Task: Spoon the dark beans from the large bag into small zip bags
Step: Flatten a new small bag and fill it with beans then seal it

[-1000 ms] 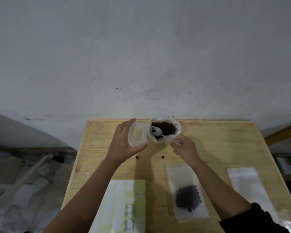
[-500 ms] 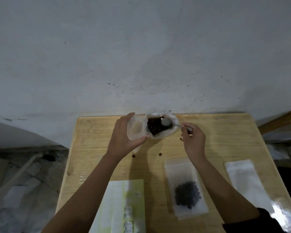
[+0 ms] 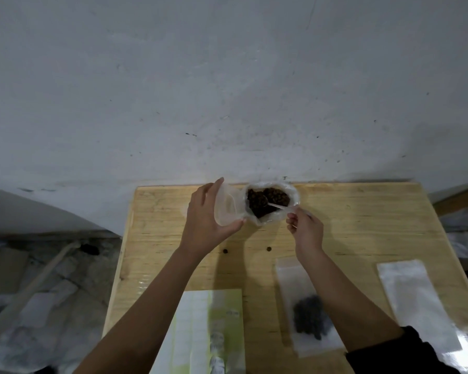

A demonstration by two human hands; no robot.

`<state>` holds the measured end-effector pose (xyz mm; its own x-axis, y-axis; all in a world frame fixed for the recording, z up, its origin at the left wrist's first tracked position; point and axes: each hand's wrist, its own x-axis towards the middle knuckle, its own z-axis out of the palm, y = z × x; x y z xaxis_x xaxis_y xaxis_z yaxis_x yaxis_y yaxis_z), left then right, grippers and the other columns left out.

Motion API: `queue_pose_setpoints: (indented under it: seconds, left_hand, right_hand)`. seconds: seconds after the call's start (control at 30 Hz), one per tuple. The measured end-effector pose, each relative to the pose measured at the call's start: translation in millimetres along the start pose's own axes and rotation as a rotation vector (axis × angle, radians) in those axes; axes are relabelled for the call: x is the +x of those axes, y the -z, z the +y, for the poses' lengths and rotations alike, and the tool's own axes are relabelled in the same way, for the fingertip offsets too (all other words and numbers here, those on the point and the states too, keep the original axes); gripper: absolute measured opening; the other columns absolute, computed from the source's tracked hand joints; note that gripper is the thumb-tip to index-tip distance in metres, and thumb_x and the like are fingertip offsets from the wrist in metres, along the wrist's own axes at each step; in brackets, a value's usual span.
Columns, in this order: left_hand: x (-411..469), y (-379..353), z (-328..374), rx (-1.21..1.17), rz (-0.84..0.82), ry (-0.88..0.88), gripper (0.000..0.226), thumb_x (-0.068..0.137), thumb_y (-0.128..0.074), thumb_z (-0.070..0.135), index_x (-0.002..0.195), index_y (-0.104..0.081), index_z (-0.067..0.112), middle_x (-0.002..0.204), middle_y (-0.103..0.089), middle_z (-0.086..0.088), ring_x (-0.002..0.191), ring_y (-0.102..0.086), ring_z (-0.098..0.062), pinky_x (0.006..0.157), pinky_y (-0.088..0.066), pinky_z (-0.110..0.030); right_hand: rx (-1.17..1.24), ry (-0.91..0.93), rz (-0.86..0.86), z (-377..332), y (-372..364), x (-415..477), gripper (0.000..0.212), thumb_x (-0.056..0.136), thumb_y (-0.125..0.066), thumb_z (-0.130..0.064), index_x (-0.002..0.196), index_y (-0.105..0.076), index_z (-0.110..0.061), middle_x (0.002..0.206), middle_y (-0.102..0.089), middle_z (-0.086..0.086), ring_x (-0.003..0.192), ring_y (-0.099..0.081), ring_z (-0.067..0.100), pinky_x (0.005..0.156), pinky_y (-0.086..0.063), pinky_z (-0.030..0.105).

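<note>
The large clear bag (image 3: 292,194) of dark beans (image 3: 278,197) stands open at the table's far edge. My left hand (image 3: 206,217) grips a small empty zip bag (image 3: 226,209) by its mouth, right beside the large bag. My right hand (image 3: 305,230) pinches the handle of a spoon (image 3: 274,205) whose bowl is down among the beans. A filled zip bag (image 3: 308,309) with dark beans lies flat near my right forearm.
The wooden table (image 3: 362,225) stands against a grey wall. An empty clear zip bag (image 3: 416,300) lies at the right. A pale green packet (image 3: 211,330) lies at the near edge. Two stray beans (image 3: 268,249) sit mid-table. Rubble lies on the floor to the left.
My right hand has drawn back towards me while the spoon's bowl dipped into the beans. My left hand keeps the small bag beside the large bag.
</note>
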<state>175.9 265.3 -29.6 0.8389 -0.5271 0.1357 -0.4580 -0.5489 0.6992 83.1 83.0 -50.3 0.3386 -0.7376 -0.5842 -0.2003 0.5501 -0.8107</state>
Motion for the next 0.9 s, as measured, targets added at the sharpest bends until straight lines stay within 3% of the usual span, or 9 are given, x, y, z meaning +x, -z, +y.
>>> queue_pose_setpoints:
  seconds: [0.1,0.23,0.4,0.57,0.73,0.9]
  left_hand:
    - [0.6,-1.1,0.9,0.094,-0.033,0.022,0.097,0.063,-0.065,0.062,0.144,-0.027,0.024,0.134,-0.036,-0.003,0.123,-0.031,-0.016,0.102,-0.035,-0.037]
    - [3.9,-6.1,8.6,0.175,-0.058,0.029,0.099,0.065,-0.077,0.048,0.145,-0.027,0.018,0.136,-0.036,-0.009,0.125,-0.031,-0.023,0.105,-0.031,-0.040]
    - [7.3,-18.1,28.2,0.225,-0.085,-0.021,0.104,0.062,-0.079,0.043,0.146,-0.025,0.012,0.135,-0.037,-0.014,0.126,-0.032,-0.029,0.106,-0.027,-0.038]
    - [5.4,-31.2,45.1,0.238,-0.099,-0.096,0.106,0.060,-0.081,0.043,0.144,-0.027,0.009,0.133,-0.040,-0.016,0.124,-0.035,-0.031,0.104,-0.030,-0.041]
    - [-2.4,-30.5,46.9,0.227,-0.043,-0.061,0.098,0.061,-0.078,0.039,0.143,-0.031,0.010,0.131,-0.042,-0.015,0.122,-0.037,-0.029,0.103,-0.031,-0.038]
    - [-6.9,-14.9,32.0,0.248,-0.043,-0.041,0.101,0.062,-0.080,0.041,0.145,-0.027,0.014,0.136,-0.038,-0.013,0.126,-0.032,-0.027,0.105,-0.027,-0.035]
  right_hand:
    - [0.058,-0.028,0.008,-8.6,9.0,-0.6,0.018,0.090,-0.059,-0.012,0.073,-0.059,-0.008,0.065,-0.057,0.005,0.054,-0.050,0.012,0.046,-0.042,0.018]
    - [0.108,0.014,-0.011,-30.0,24.7,-8.1,0.017,0.091,-0.057,-0.011,0.075,-0.060,-0.007,0.063,-0.056,0.006,0.046,-0.050,0.009,0.042,-0.042,0.016]
    - [0.071,0.170,-0.122,-57.5,42.5,-28.5,0.017,0.089,-0.056,-0.005,0.074,-0.064,-0.005,0.058,-0.056,0.006,0.043,-0.047,0.010,0.038,-0.037,0.017]
    - [-0.121,0.387,-0.251,-64.0,56.6,-44.9,0.018,0.092,-0.055,-0.006,0.078,-0.066,-0.007,0.060,-0.057,0.005,0.047,-0.049,0.010,0.044,-0.040,0.018]
    - [-0.044,0.403,-0.147,-62.0,66.3,-35.3,0.016,0.092,-0.053,-0.005,0.086,-0.068,-0.002,0.063,-0.057,0.005,0.049,-0.050,0.008,0.044,-0.040,0.017]
    - [-0.292,0.481,-0.126,-35.5,55.2,-19.7,0.018,0.094,-0.054,-0.011,0.102,-0.068,-0.002,0.070,-0.059,0.004,0.051,-0.055,-0.002,0.050,-0.046,0.012]
